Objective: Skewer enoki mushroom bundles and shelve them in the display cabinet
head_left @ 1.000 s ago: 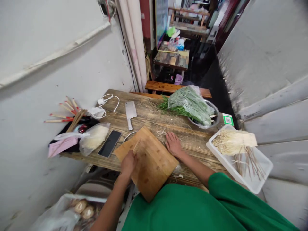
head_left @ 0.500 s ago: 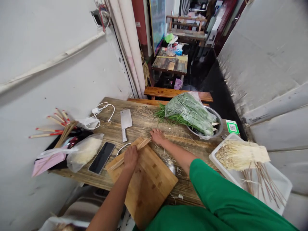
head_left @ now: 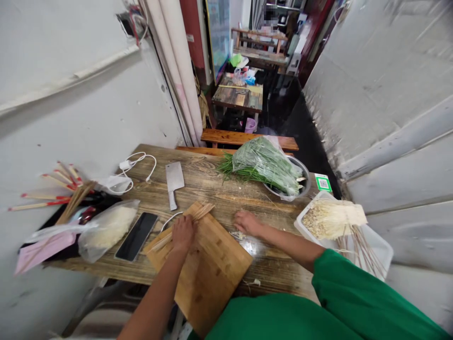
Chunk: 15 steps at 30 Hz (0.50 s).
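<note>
On the upper left part of a wooden cutting board (head_left: 212, 264), my left hand (head_left: 183, 231) is closed round a bundle of thin bamboo skewers (head_left: 203, 211). The skewer ends stick out on both sides of the fingers. My right hand (head_left: 248, 222) is off the board, low over the table to its right, with its fingers curled. Pale scraps (head_left: 238, 235) lie just under its fingertips; whether it holds any is hidden. Beyond the board a cleaver (head_left: 174, 182) lies flat, handle towards me.
A metal bowl (head_left: 307, 182) holds bagged green chives (head_left: 265, 163). At right, a white tray (head_left: 380, 250) carries enoki mushrooms (head_left: 329, 219) and brown sticks. Left are a phone (head_left: 136, 236), a bag of white food (head_left: 109, 229), red-tipped sticks (head_left: 53, 193) and a white cable (head_left: 148, 163).
My right hand has moved right and nearer me, away from the skewers' end, and its fingers have curled. My left hand stays on the skewers. The view has shifted slightly.
</note>
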Motion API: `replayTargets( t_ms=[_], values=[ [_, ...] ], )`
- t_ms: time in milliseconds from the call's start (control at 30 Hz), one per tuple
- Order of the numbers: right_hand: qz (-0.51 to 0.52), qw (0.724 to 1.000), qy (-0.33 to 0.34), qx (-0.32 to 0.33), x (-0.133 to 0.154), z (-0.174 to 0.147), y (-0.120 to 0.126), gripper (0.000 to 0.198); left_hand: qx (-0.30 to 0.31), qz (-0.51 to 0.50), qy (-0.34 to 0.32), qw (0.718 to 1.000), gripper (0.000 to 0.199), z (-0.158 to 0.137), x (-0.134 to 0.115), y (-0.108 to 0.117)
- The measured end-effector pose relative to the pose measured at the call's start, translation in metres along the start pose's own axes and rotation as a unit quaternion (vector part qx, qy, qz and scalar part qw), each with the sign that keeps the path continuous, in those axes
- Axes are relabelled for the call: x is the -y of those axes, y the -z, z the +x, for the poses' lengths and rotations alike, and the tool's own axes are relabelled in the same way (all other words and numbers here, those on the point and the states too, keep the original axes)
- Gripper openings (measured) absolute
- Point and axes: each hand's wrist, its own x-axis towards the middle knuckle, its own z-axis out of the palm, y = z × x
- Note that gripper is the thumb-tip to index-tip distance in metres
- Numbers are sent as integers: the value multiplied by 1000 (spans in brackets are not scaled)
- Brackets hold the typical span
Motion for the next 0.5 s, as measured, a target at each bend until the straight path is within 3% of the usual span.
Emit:
replayTargets(
  t_ms=[133, 233, 367, 500],
  values=[
    [-43, 982, -172, -58, -40, 59, 20, 31, -13, 9, 6, 1000, 38, -5, -3, -1],
    [-46, 968, -240, -58, -58, 93, 21, 31, -31, 14, 20, 999, 46, -11, -9, 0],
    [-22, 977, -210, -22, -46, 96, 2, 22, -36, 13, 27, 999, 47, -13, -17, 6],
    [-15, 991, -136, 16, -6, 46, -21, 16, -56, -13, 47, 997, 52, -15, -32, 14]
  ],
)
